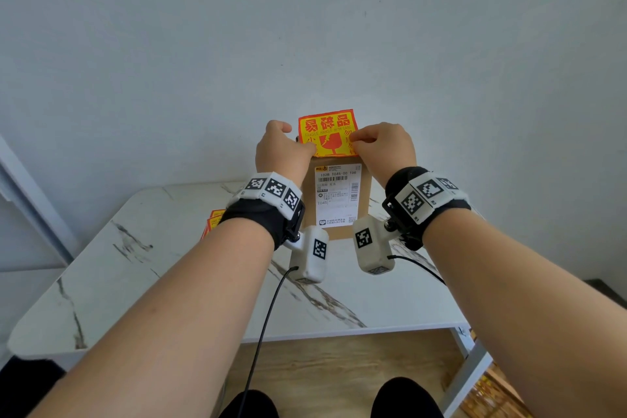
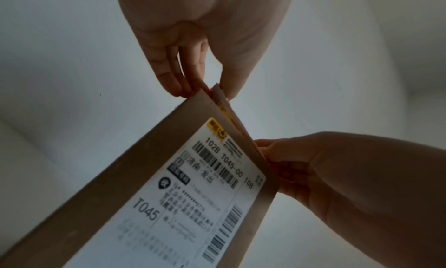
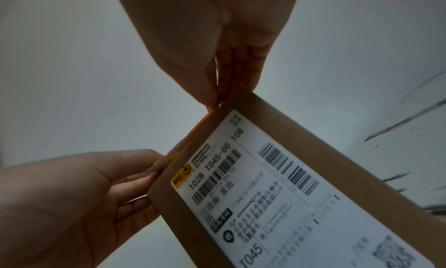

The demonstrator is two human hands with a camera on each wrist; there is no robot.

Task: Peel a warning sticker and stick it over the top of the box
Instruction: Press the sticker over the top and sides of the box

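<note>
Sticker (image 1: 327, 132) stands at the box (image 1: 339, 200) top edge, pinched by my left hand (image 1: 283, 153) and right hand (image 1: 385, 149); I should keep it taut, lower squarely, smooth from centre outward.

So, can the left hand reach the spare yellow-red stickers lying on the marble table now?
Probably not yet: the left hand pinches the yellow-red warning sticker at the brown cardboard box. The spare stickers lie uncovered beside its forearm, so once freed, likely yes.

Yellow-and-red warning sticker (image 1: 328, 132) stands upright over the top edge of the upright brown box (image 1: 308, 200).
</note>
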